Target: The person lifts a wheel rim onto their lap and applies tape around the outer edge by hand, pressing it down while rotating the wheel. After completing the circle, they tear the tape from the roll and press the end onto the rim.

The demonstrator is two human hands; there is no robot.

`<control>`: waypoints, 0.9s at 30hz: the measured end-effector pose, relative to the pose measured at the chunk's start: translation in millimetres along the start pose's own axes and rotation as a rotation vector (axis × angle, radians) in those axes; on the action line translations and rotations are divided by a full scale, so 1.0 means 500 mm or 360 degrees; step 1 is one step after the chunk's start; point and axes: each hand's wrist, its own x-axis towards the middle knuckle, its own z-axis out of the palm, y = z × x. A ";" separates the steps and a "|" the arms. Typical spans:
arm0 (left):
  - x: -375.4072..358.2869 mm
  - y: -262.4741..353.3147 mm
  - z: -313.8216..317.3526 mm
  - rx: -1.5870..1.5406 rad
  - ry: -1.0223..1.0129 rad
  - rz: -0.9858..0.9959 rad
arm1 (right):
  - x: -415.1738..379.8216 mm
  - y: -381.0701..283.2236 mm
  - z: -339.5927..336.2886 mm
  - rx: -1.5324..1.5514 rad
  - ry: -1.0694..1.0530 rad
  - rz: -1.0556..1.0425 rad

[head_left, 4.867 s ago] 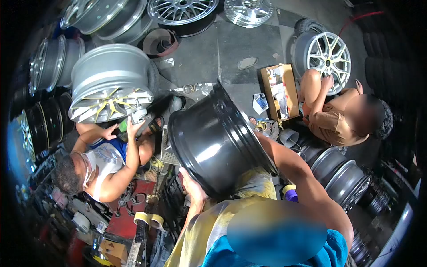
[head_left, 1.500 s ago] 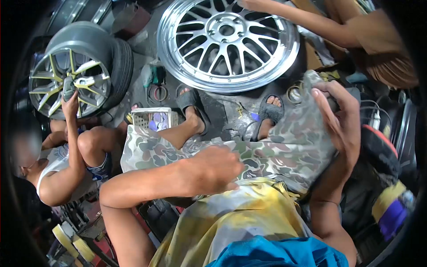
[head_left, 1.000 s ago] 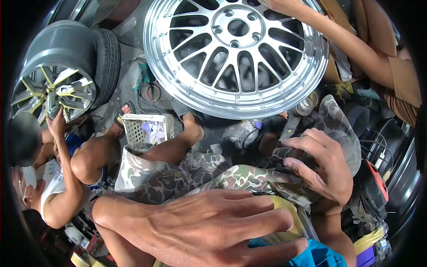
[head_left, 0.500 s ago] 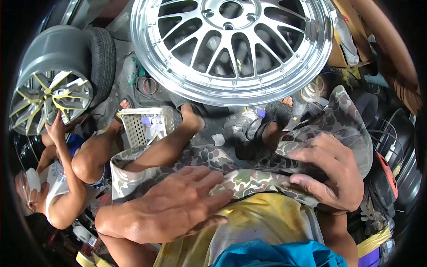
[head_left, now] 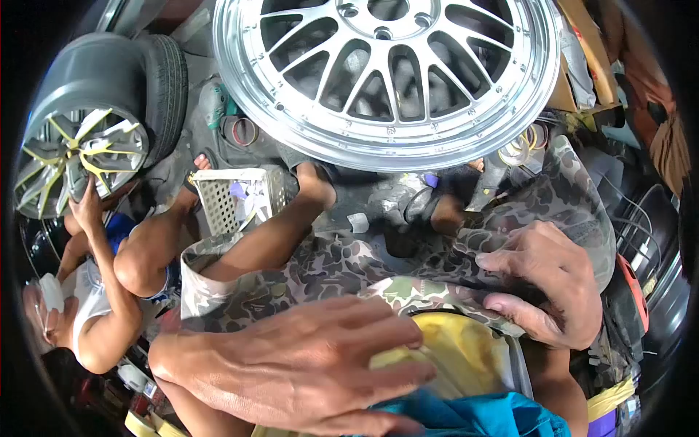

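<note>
My left hand (head_left: 320,357) is over my yellow shirt (head_left: 455,339) and a bright blue cloth (head_left: 473,416) at my lap. Its fingers are stretched out and apart, slightly blurred, and nothing shows between them. My right hand (head_left: 553,284) is by the camouflage shorts (head_left: 335,269) on my right thigh. Its fingers bend, but thumb and index stay apart with no object between them. Beyond my knees lies a large silver wheel rim (head_left: 393,142), face up, its top cut off by the view; neither hand touches it.
To the left, a seated co-worker (head_left: 109,306) has a hand on a yellow-and-silver rim (head_left: 80,156) beside a tire (head_left: 166,102). A white basket (head_left: 226,204) with scraps, a green power tool (head_left: 213,102) and tape rolls (head_left: 515,151) are on the floor. Cardboard (head_left: 593,44) stands upper right.
My left hand has lifted off the shorts and moved down and right toward the blue cloth, fingers spreading. My right hand stays about the same. The arm at upper right has shifted.
</note>
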 end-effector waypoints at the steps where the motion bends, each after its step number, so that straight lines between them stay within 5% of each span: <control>1: 0.002 0.006 0.002 -0.0121 -0.0040 0.0119 | 0.002 -0.005 -0.001 -0.0008 -0.0006 0.0001; 6: 0.001 0.018 0.060 0.0245 0.0259 0.0121 | -0.005 -0.005 -0.004 0.0005 -0.0021 0.0017; 8: 0.018 0.022 0.022 -0.0114 -0.0030 0.0246 | -0.009 -0.004 -0.005 0.0036 -0.0017 0.0009; 11: 0.028 0.023 0.027 -0.0172 -0.0021 0.0352 | -0.016 -0.008 -0.001 0.0054 0.0030 0.0018; 14: -0.030 0.017 0.037 0.0103 -0.0333 0.0213 | -0.021 -0.006 0.001 0.0080 0.0040 0.0037; 23: 0.033 0.042 0.040 -0.0176 0.0012 0.0488 | -0.029 -0.010 0.001 0.0111 0.0116 0.0127; 27: 0.032 0.050 0.031 -0.0089 -0.0125 0.0422 | -0.028 -0.009 0.002 0.0124 0.0103 0.0156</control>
